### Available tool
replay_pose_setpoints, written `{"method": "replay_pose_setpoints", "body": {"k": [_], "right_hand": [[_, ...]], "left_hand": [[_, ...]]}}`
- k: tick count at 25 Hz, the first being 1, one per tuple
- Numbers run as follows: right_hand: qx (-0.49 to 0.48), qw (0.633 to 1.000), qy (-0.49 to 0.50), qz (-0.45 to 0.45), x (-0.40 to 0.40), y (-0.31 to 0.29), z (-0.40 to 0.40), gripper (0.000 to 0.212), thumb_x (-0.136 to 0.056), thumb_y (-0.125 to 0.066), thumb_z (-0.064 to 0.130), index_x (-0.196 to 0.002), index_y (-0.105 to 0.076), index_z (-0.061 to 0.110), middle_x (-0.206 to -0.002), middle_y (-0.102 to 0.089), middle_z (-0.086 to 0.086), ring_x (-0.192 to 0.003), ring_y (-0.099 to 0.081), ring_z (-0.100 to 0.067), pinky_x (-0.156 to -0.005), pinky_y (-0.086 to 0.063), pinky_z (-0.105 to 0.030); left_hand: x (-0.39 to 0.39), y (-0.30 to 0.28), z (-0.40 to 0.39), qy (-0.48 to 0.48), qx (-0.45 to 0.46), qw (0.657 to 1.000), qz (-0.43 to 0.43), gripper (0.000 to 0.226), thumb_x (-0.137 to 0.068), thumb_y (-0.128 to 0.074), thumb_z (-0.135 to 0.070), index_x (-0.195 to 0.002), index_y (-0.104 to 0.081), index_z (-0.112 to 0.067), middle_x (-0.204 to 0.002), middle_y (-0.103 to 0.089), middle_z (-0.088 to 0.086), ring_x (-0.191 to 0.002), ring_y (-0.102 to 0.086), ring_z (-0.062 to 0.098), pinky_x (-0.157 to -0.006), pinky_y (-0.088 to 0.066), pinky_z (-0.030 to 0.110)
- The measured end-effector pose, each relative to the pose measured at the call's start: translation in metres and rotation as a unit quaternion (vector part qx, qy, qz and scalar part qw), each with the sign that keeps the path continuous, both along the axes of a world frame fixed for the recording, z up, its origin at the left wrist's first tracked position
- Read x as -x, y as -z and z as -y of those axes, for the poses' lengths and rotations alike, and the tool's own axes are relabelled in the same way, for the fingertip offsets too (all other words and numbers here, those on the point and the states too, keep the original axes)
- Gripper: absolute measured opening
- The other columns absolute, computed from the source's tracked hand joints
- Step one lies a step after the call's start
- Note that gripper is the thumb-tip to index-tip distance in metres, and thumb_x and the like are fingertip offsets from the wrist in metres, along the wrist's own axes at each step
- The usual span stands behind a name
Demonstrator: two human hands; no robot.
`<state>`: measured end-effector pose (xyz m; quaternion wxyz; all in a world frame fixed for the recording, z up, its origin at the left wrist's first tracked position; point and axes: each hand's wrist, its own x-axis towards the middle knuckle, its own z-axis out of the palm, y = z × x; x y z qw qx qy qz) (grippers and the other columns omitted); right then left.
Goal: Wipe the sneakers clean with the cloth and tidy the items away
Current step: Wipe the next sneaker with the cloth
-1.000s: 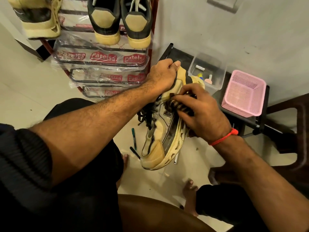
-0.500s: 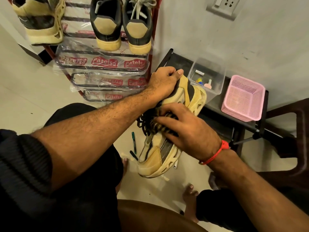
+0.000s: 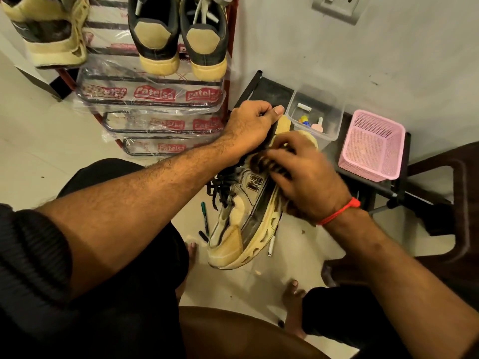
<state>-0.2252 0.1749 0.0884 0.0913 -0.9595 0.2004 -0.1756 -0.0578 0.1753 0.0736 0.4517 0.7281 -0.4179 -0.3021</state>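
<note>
- Sneaker [image 3: 241,224] held in the air above the floor [image 3: 33,151], toe down toward the camera, heel up, side with the logo facing up.
- Left hand [image 3: 250,128] clenched around the heel end, thumb pressed flat on top.
- Right hand [image 3: 304,177] blurred, fingers curled on a dark striped cloth [image 3: 261,161], pressing it to the sneaker's side near the collar.
- Red thread [image 3: 339,212] round the right wrist.
- Black laces [image 3: 220,185] hanging loose on the left of the sneaker.
- Two pens [image 3: 204,218] on the floor just left of the toe; a white pen [image 3: 271,244] partly under the sole edge.
- Rack [image 3: 155,99] against the wall at upper left, shelves wrapped in printed plastic.
- Pair of shoes [image 3: 181,37] on the top shelf, heels toward the camera; a third shoe [image 3: 49,29] at far left.
- Low black surface [image 3: 269,89] beyond the hands, carrying a clear box [image 3: 315,115] with small items and, to its right, a pink basket [image 3: 373,146].
- Bare toes visible on the floor below the sneaker.
- Brown chair [image 3: 453,203] at right edge.
</note>
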Motion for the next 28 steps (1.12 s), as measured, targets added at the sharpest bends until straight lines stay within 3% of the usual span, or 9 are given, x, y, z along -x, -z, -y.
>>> {"method": "replay_pose_setpoints", "body": {"k": [2, 6, 12, 17, 19, 22, 24, 26, 28], "right_hand": [[-0.039, 0.998, 0.046, 0.015, 0.007, -0.007, 0.013, 0.037, -0.088, -0.058, 0.029, -0.117, -0.067, 0.007, -0.120, -0.056, -0.017, -0.111, -0.054, -0.031, -0.087, -0.057, -0.047], [-0.035, 0.978, -0.195, -0.070, 0.007, 0.006, -0.026, 0.038, -0.088, -0.054, 0.030, -0.118, -0.067, 0.010, -0.124, -0.056, -0.016, -0.115, -0.055, -0.028, -0.089, -0.056, -0.037], [-0.028, 0.998, 0.043, 0.030, 0.018, -0.007, 0.029, 0.035, -0.086, -0.064, 0.020, -0.116, -0.068, 0.004, -0.118, -0.057, -0.021, -0.111, -0.056, -0.036, -0.089, -0.056, -0.049], [-0.049, 0.973, -0.214, -0.065, 0.010, 0.007, -0.030, 0.037, -0.085, -0.060, 0.026, -0.118, -0.067, 0.009, -0.124, -0.057, -0.018, -0.116, -0.056, -0.030, -0.094, -0.053, -0.036], [-0.040, 0.981, -0.181, -0.060, 0.011, 0.003, -0.017, 0.037, -0.085, -0.060, 0.025, -0.118, -0.067, 0.009, -0.124, -0.057, -0.019, -0.115, -0.056, -0.032, -0.091, -0.056, -0.040], [-0.020, 0.999, 0.017, 0.023, 0.020, -0.008, 0.029, 0.035, -0.084, -0.069, 0.016, -0.118, -0.067, 0.006, -0.121, -0.056, -0.021, -0.111, -0.056, -0.035, -0.087, -0.057, -0.048], [-0.019, 0.996, 0.072, 0.048, 0.025, -0.010, 0.039, 0.034, -0.083, -0.073, 0.009, -0.116, -0.068, 0.004, -0.118, -0.056, -0.021, -0.108, -0.056, -0.035, -0.086, -0.057, -0.049], [-0.014, 0.999, 0.018, 0.033, 0.019, -0.003, 0.016, 0.033, -0.084, -0.072, 0.015, -0.115, -0.068, 0.005, -0.118, -0.056, -0.020, -0.108, -0.057, -0.034, -0.086, -0.058, -0.046], [-0.016, 0.993, -0.112, -0.026, 0.013, 0.007, -0.021, 0.035, -0.085, -0.065, 0.024, -0.114, -0.069, 0.006, -0.118, -0.059, -0.019, -0.107, -0.059, -0.032, -0.083, -0.059, -0.041]], "left_hand": [[-0.005, -0.002, 0.000, -0.027, 0.009, 1.000, -0.011, 0.041, -0.102, -0.056, -0.039, -0.068, -0.056, -0.016, -0.060, -0.047, -0.006, -0.058, -0.044, 0.011, -0.059, -0.036, 0.030], [-0.015, -0.002, 0.004, -0.072, 0.013, 0.997, -0.036, 0.041, -0.103, -0.053, -0.039, -0.067, -0.053, -0.020, -0.063, -0.047, -0.004, -0.062, -0.045, 0.012, -0.064, -0.037, 0.031], [-0.009, 0.002, 0.002, -0.038, 0.017, 0.998, -0.047, 0.039, -0.103, -0.052, -0.039, -0.077, -0.061, -0.012, -0.068, -0.050, -0.001, -0.068, -0.048, 0.015, -0.068, -0.039, 0.035], [-0.015, 0.001, 0.002, -0.035, 0.026, 0.998, -0.045, 0.039, -0.104, -0.051, -0.040, -0.080, -0.061, -0.011, -0.069, -0.048, 0.003, -0.066, -0.045, 0.015, -0.068, -0.037, 0.034], [-0.014, 0.003, 0.000, -0.016, 0.032, 0.998, -0.058, 0.042, -0.102, -0.052, -0.044, -0.075, -0.058, -0.011, -0.066, -0.046, 0.001, -0.063, -0.043, 0.014, -0.067, -0.036, 0.034], [-0.012, 0.004, -0.001, 0.015, 0.048, 0.996, -0.070, 0.054, -0.099, -0.053, -0.047, -0.084, -0.058, 0.004, -0.073, -0.049, 0.007, -0.068, -0.045, 0.018, -0.069, -0.038, 0.036], [-0.009, 0.002, 0.000, 0.016, 0.056, 0.997, -0.060, 0.053, -0.102, -0.052, -0.044, -0.088, -0.059, 0.007, -0.075, -0.050, 0.007, -0.069, -0.046, 0.017, -0.069, -0.038, 0.036], [-0.011, 0.002, 0.001, 0.009, 0.058, 0.997, -0.045, 0.054, -0.101, -0.053, -0.045, -0.085, -0.057, 0.007, -0.072, -0.048, 0.007, -0.066, -0.044, 0.016, -0.067, -0.037, 0.035], [-0.014, 0.004, 0.000, 0.004, 0.059, 0.997, -0.043, 0.059, -0.096, -0.052, -0.051, -0.083, -0.056, 0.007, -0.070, -0.047, 0.008, -0.064, -0.042, 0.018, -0.066, -0.036, 0.035]]}}
